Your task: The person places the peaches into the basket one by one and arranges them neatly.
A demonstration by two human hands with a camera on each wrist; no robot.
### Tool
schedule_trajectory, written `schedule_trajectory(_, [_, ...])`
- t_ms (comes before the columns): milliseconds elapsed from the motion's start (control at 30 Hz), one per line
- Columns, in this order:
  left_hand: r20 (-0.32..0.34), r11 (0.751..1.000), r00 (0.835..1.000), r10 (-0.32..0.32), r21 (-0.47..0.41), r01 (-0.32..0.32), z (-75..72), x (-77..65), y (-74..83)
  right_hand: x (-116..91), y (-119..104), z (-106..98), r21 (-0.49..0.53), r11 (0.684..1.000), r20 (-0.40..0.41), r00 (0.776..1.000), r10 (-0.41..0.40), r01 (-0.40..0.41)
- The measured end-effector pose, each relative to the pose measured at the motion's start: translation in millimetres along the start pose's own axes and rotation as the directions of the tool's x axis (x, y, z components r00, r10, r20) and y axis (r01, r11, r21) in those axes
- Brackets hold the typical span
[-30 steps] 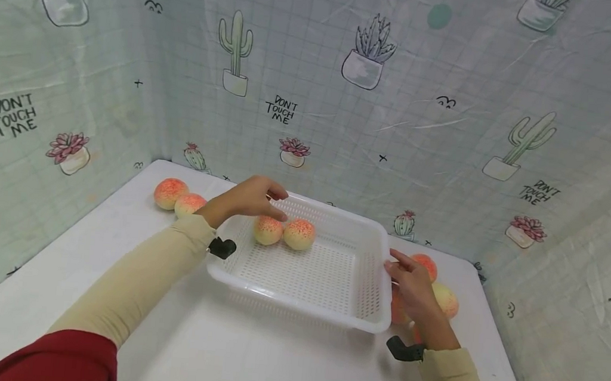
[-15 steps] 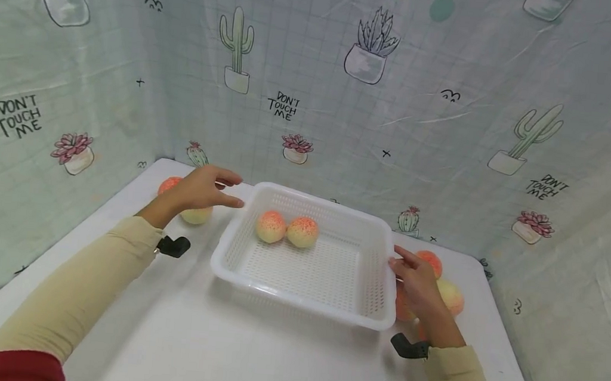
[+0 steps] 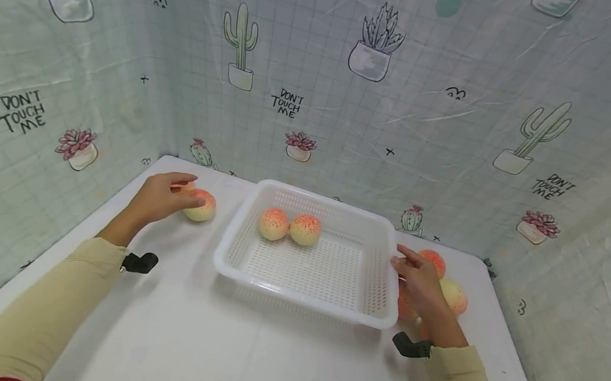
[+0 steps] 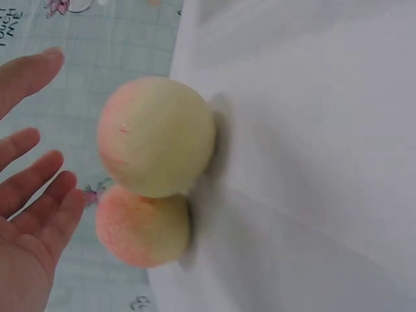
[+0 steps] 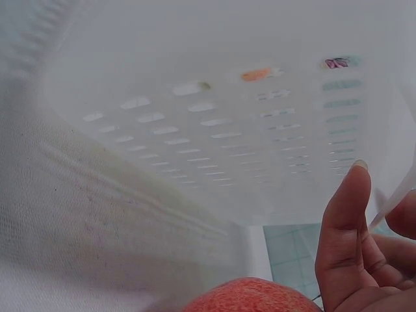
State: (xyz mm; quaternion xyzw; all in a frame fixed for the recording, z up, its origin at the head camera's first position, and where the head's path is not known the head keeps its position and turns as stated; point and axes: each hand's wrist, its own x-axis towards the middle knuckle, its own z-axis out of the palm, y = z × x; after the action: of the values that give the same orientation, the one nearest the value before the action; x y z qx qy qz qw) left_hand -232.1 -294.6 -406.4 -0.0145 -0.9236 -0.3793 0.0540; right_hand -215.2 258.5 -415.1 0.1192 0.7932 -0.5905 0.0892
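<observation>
A white perforated plastic basket (image 3: 297, 299) stands mid-table, with two peaches (image 3: 273, 224) side by side toward its left back. At its right rim is my right hand (image 3: 422, 283); the thumb lies along the outer wall in the right wrist view and the fingers curl at the rim, holding it. My left hand (image 3: 156, 200) hovers at two more peaches on the left, fingers spread and holding nothing. In the left wrist view a gap shows between that hand (image 4: 32, 201) and the nearer peach (image 4: 156, 136); the other peach (image 4: 144, 227) touches it.
Right of the basket, several peaches (image 3: 453, 296) lie close around my right hand and partly under it. One reddish peach (image 5: 250, 300) shows low in the right wrist view. Cactus-print curtains (image 3: 320, 66) border the white table (image 3: 207, 344) behind and at both sides.
My left hand has moved left, from above the basket to the peaches at the left. My right hand stays at the basket's right rim; the two peaches inside lie as before.
</observation>
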Motion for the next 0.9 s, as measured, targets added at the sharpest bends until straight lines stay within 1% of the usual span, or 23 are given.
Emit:
schedule_trajectory(100, [-0.064, 0.999, 0.998, -0.020, -0.036, 0.018, 7.3, -2.9, -12.2, 0, 0, -1, 0.008, 1.000, 0.003, 1.000, 0.000, 0.000])
schedule_trajectory(233, [-0.116, 0.997, 0.992, -0.040, -0.069, 0.032, 20.4, -4.0, -23.3, 0, 0, -2, 0.011, 1.000, 0.006, 1.000, -0.005, 0.005])
schedule_trajectory(333, [-0.142, 0.997, 0.989, -0.043, -0.066, 0.034, 30.1, -3.5, -27.7, 1, 1, -2, 0.015, 1.000, 0.008, 1.000, -0.007, 0.007])
schedule_trajectory(500, [-0.171, 0.997, 0.985, -0.038, -0.075, 0.025, 41.8, -1.3, -27.8, 2, 2, -2, 0.013, 1.000, 0.003, 1.000, 0.002, -0.002])
schedule_trajectory(667, [-0.209, 0.997, 0.977, -0.028, -0.079, 0.012, 49.0, 1.0, -25.1, 1, 1, -2, 0.021, 1.000, -0.007, 1.000, 0.006, -0.006])
schedule_trajectory(833, [-0.260, 0.999, 0.966, 0.017, -0.030, -0.026, 52.2, 1.6, -23.2, 1, 0, -2, 0.049, 0.998, 0.008, 0.999, -0.031, 0.031])
schedule_trajectory(900, [-0.265, 0.999, 0.964, 0.029, -0.010, -0.032, 52.9, 1.4, -21.7, 1, 0, -2, 0.062, 0.997, 0.017, 0.999, -0.048, 0.047])
